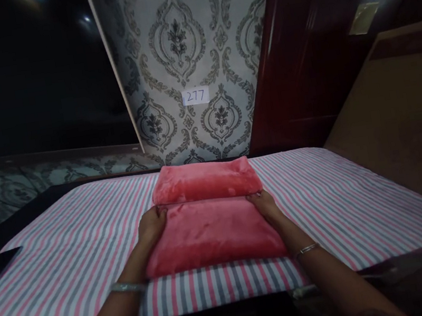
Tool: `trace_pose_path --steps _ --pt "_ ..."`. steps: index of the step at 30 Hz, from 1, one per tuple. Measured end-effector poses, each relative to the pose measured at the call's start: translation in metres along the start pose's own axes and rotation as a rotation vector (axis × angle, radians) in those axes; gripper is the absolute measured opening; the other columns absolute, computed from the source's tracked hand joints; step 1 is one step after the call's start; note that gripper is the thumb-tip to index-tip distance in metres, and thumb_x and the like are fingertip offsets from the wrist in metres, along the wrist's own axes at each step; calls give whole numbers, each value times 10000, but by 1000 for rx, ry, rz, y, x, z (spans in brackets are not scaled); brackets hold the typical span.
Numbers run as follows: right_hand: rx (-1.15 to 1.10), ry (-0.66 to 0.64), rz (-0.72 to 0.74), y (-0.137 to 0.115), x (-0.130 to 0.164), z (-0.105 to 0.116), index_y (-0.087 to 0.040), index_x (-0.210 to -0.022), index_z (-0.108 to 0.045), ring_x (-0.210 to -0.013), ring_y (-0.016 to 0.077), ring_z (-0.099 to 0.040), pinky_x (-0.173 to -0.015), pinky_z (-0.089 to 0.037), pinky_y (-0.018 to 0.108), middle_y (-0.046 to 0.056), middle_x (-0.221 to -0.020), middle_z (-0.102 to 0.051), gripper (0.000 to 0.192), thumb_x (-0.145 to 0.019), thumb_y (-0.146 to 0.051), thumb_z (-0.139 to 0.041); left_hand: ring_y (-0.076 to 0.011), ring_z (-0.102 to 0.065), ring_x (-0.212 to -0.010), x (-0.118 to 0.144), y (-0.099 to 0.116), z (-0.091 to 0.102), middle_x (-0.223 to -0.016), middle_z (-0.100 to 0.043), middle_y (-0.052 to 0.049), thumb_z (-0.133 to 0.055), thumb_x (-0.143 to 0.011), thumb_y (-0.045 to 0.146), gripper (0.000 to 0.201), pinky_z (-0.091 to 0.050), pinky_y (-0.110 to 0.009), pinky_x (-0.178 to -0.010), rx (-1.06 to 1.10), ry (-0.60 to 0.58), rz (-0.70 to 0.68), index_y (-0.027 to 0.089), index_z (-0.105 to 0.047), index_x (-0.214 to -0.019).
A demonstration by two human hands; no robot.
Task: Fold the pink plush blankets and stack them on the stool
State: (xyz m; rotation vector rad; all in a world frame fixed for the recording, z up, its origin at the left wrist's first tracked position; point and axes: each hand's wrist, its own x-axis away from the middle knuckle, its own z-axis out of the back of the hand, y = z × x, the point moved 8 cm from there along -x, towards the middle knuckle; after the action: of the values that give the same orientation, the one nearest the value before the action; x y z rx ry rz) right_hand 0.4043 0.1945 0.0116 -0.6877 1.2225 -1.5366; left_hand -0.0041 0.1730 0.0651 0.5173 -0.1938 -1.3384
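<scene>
A coral-pink plush blanket (212, 232), folded into a thick pad, lies in the middle of the striped cloth. A crease divides it into a narrower far section and a wider near section. At the left end of this crease, my left hand (152, 223) has its fingers closed on the blanket's edge. Opposite it, my right hand (263, 204) grips the right end in the same way. Both thumbs show near the crease; the other fingers are partly hidden in the plush.
Pink, grey and white striped cloth (87, 236) covers the table. Behind it are patterned wallpaper with a "277" label (195, 96), a dark television screen (29, 74) at left and a dark red panel (298, 48). A large cardboard box (402, 127) stands at right.
</scene>
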Motion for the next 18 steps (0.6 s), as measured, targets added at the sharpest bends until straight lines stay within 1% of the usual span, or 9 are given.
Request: trace_pose_path --steps 3,5,7,9,12,14,18 --pt "54 60 -16 9 -1 6 -175 -972 -705 -877 304 -679 -745 -509 375 107 -907 -739 421 -641 -408 -586 -324 -689 -863 7 -8 -1 -881 -733 -187 -377 -891 397 327 -436 -359 -682 -33 36 34 202 -613 -775" --pt "83 61 -23 12 -1 9 -162 -992 -713 -878 302 -686 -746 -511 371 113 -916 -743 436 -652 -407 -592 -319 -691 -863 8 -10 0 -881 -738 -176 -383 -893 405 330 -444 -356 -685 -43 29 47 202 -621 -790" --pt "108 37 -35 12 -1 8 -145 -998 -720 -849 285 -693 -714 -513 345 110 -904 -748 440 -678 -420 -597 -304 -698 -872 5 -9 2 -887 -746 -157 -392 -897 418 342 -458 -344 -692 -46 7 54 196 -640 -817" --pt "139 6 -55 11 -2 7 -129 -991 -729 -818 267 -696 -670 -506 315 103 -875 -752 429 -713 -427 -596 -301 -705 -896 0 -6 4 -936 -752 -162 -398 -905 461 393 -475 -338 -697 -54 -16 68 170 -662 -905" --pt "209 -28 -89 10 -6 6 -126 -999 -743 -816 245 -695 -653 -486 282 90 -858 -756 395 -747 -403 -617 -341 -699 -982 -9 -1 2 -1073 -735 -210 -449 -891 524 498 -491 -362 -721 -85 -42 97 115 -650 -1092" --pt "272 -37 -109 10 -11 6 -133 -1004 -751 -842 246 -694 -673 -478 279 93 -878 -759 366 -751 -372 -640 -365 -683 -1038 -13 1 -3 -1138 -717 -228 -482 -887 484 482 -492 -383 -758 -109 -56 109 111 -643 -1145" --pt "393 -30 -118 7 -15 8 -110 -978 -759 -899 293 -692 -703 -480 314 146 -905 -755 327 -752 -315 -642 -359 -662 -1096 -11 -1 -8 -1203 -691 -232 -416 -930 360 407 -483 -404 -827 -120 -29 133 122 -634 -1178"
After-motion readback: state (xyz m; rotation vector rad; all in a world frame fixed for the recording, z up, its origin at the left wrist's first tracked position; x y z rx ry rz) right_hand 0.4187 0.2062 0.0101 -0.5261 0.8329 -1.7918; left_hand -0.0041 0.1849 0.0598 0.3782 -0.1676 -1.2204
